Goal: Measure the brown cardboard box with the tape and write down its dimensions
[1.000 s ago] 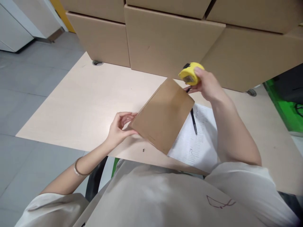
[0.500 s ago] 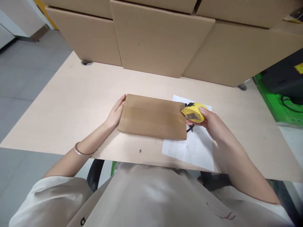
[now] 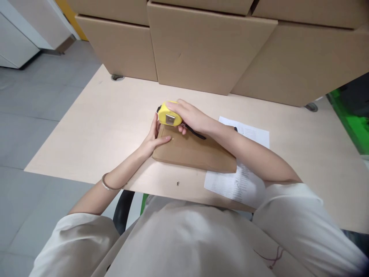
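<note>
A flat brown cardboard box (image 3: 196, 157) lies on the table in front of me. My left hand (image 3: 152, 140) grips its left end, with the thumb across the top and the fingers along the side. Held in my right hand (image 3: 191, 115) is a yellow tape measure (image 3: 170, 114), just over the box's far left corner. A black wrist strap (image 3: 196, 133) trails from it across the box top. Whether any blade is pulled out, I cannot tell. My right forearm covers the box's far right part.
Printed paper (image 3: 243, 190) lies partly under the box's right end. Large cardboard boxes (image 3: 201, 50) are stacked along the table's back edge. A small dark mark (image 3: 178, 183) shows near the front edge of the table (image 3: 86, 134). Something green (image 3: 350, 123) stands at far right.
My right hand has carried the tape measure from the box's right end to its far left corner. My left thumb has come onto the box top. The view has shifted slightly.
</note>
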Motion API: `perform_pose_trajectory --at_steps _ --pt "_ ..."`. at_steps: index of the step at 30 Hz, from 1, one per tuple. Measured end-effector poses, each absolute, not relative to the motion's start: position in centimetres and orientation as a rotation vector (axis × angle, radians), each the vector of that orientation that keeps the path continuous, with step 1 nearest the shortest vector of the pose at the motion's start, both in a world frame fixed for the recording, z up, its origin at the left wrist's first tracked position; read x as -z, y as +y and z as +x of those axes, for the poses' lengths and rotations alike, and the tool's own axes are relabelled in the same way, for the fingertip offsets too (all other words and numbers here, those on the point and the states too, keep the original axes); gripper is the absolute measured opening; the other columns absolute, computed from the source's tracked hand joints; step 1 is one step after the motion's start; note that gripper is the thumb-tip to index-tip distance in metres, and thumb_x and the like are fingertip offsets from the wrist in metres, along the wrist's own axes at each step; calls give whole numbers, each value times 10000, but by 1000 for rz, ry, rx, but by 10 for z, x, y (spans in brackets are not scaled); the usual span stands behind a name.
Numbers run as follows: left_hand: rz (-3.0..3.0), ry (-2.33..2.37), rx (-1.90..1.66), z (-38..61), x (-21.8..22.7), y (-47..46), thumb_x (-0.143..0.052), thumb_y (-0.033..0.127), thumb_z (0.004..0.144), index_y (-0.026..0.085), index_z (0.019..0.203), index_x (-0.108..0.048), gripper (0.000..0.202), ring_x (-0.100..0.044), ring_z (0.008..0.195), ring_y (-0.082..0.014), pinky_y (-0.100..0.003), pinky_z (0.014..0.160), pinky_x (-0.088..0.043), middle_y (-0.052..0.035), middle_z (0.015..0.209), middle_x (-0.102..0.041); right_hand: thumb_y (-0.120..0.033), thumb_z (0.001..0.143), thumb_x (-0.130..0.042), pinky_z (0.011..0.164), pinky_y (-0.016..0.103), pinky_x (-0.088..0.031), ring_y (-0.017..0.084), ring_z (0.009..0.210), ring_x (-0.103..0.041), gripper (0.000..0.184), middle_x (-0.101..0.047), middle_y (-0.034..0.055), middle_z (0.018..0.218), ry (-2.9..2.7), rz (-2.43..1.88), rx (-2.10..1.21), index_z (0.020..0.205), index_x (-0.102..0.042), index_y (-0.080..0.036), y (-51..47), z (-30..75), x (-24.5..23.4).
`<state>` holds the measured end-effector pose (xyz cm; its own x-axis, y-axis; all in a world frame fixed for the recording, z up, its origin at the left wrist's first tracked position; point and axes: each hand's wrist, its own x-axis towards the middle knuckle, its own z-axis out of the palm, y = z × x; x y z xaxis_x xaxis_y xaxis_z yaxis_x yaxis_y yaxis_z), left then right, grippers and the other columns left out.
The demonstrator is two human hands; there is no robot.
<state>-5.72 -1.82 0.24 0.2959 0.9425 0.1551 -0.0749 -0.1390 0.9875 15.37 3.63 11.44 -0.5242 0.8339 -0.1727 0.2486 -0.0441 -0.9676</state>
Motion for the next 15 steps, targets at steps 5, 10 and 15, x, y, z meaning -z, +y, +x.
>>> perform_pose_trajectory --at_steps 5,10,15 --pt "1218 814 -1063 -49 -8 -18 -890 385 846 286 1786 -318 1105 -629 1522 -465 -731 1348 -376 -141 1498 -749 -818 965 -720 469 330 -409 182 524 -557 570 -608 -21 658 -1998 -1289 -1414 917 -509 -290 45 134 -111" --pt "1266 946 -997 -58 2 -17 -831 395 867 438 1853 -73 1244 -225 1783 -448 -687 1448 -148 -19 1933 -274 -723 972 -755 495 289 -393 165 627 -570 527 -641 12 778 -1984 -1239 -1362 852 -528 -262 37 180 -117" --pt "1290 1008 -970 -63 4 -14 -838 378 844 472 1848 -151 1220 47 1819 -414 -617 1468 44 72 1960 -149 -666 859 -746 409 268 -200 140 505 -410 447 -553 4 683 -1595 -1379 -1379 819 -582 -253 20 293 -107"
